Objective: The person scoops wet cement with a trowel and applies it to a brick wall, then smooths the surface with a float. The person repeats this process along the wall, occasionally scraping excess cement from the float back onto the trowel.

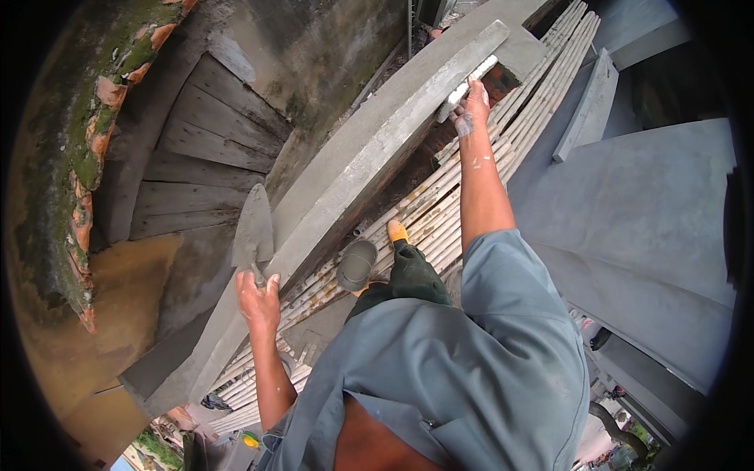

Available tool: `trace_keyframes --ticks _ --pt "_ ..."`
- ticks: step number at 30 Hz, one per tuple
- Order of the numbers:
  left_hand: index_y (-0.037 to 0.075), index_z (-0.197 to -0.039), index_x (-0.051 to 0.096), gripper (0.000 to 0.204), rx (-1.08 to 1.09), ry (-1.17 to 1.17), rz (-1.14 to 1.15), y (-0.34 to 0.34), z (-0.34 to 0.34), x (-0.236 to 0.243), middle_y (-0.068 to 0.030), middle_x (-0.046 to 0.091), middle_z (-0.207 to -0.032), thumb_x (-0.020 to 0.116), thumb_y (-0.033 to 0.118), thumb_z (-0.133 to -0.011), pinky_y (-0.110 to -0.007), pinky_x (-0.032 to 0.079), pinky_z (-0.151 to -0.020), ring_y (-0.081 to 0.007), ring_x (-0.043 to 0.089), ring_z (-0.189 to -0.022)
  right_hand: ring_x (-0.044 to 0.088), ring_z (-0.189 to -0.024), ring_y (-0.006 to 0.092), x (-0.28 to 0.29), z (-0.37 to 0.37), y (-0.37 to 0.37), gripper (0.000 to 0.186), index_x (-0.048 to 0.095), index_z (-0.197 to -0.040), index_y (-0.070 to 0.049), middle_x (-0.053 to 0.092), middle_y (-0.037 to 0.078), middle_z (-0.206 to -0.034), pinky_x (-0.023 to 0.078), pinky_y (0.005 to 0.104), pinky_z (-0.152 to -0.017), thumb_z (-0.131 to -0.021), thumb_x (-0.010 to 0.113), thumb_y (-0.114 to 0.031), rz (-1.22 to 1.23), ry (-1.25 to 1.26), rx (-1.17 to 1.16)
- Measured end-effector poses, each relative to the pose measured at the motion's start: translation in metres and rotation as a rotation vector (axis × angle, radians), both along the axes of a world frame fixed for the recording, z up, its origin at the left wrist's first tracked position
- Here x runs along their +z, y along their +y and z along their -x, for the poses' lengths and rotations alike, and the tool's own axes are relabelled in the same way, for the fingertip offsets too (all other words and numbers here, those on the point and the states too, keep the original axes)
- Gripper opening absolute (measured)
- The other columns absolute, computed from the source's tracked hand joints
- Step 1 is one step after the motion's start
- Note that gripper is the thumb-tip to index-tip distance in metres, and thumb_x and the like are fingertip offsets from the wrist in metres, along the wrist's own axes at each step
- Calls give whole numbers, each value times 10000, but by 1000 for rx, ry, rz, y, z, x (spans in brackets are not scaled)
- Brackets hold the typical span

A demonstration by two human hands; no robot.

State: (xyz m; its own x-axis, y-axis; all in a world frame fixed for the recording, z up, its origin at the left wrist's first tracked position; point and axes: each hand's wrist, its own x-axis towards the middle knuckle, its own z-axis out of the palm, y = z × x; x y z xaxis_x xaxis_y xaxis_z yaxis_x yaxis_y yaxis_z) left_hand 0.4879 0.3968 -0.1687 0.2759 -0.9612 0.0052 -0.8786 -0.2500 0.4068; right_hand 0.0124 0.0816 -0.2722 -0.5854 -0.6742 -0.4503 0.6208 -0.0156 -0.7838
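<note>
My left hand [258, 302] is closed round the handle of a pointed trowel [253, 224], its blade smeared with grey mortar. The blade points away from me, beside the top of a long grey cement-coated wall ledge [345, 153]. Farther along, at the right, my right hand [473, 107] grips a white-smeared flat hand tool [453, 98], seen nearly edge-on; its exact kind is unclear. That tool sits by the ledge's near side, close to exposed brick [500, 81]. Pale smears mark my right wrist.
A bucket of grey mortar [357, 264] stands by my yellow shoe [397, 231] on a bamboo-pole platform [440, 196]. Beyond the ledge are wooden boards [208, 149] and a mossy broken edge [98, 149]. Grey surfaces [628, 204] and a loose plank [587, 106] lie right.
</note>
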Motion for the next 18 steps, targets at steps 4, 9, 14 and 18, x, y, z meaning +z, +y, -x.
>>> trace_keyframes --ticks 4,9,14,18 --pt "-73 -1089 608 407 2 -2 0 -1 -1 1 -246 601 -1121 833 143 -828 -509 470 -925 -481 577 -1075 681 -953 298 2 9 -3 622 606 -1347 -151 672 87 -1210 539 535 -777 -833 828 -423 -106 -90 87" --pt "-74 -1092 605 409 -3 15 -26 -1 -2 1 -242 606 -1129 831 141 -829 -504 472 -935 -477 578 -1091 674 -963 299 -13 11 -10 658 589 -1370 -161 662 97 -1230 537 548 -783 -829 821 -455 15 33 60" --pt "-85 -1128 604 429 -10 23 -26 0 -4 2 -244 609 -1163 818 148 -838 -491 472 -965 -471 579 -1124 635 -1144 424 -18 -1 2 745 519 -1447 -170 614 208 -1339 486 670 -953 -847 791 -518 -197 -169 102" --pt "-89 -1144 606 442 2 40 -65 -1 -6 2 -249 610 -1176 813 163 -846 -490 470 -980 -467 581 -1133 673 -1038 347 6 7 -2 691 538 -1425 -163 644 156 -1254 541 546 -794 -867 786 -486 149 156 96"
